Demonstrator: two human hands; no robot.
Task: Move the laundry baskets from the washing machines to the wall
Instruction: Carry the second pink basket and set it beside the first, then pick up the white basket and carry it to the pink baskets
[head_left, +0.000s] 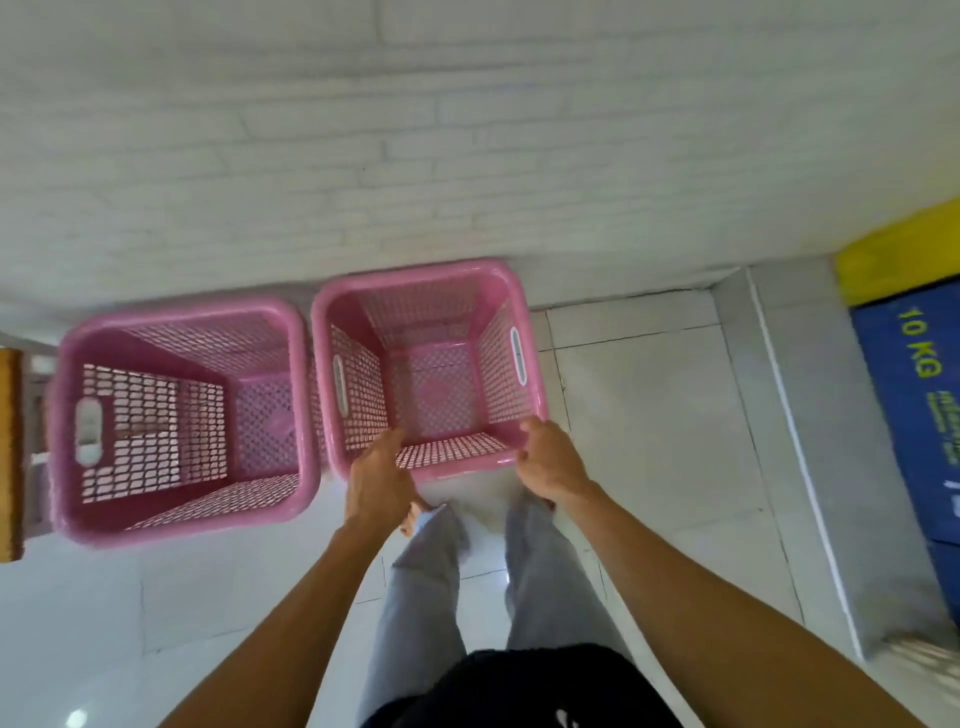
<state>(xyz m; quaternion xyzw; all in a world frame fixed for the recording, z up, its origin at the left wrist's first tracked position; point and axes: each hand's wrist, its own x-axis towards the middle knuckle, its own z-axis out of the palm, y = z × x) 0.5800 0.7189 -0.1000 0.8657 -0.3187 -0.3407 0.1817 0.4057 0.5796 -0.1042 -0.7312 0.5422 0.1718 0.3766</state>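
Note:
Two empty pink perforated laundry baskets stand side by side on the white tiled floor against the white brick wall (363, 156). The left basket (72, 415) stands free, untouched. The right basket (431, 280) is right in front of me. My left hand (376, 483) rests on its near rim at the left corner, fingers spread over the edge. My right hand (550, 460) curls around the near rim at the right corner. Both baskets sit upright, their rims almost touching each other.
A blue and yellow washing machine front (914, 395) marked "10 KG" stands at the right on a grey raised step (810, 415). A wooden piece of furniture (10, 452) shows at the left edge. My legs in grey trousers (431, 582) stand just behind the right basket.

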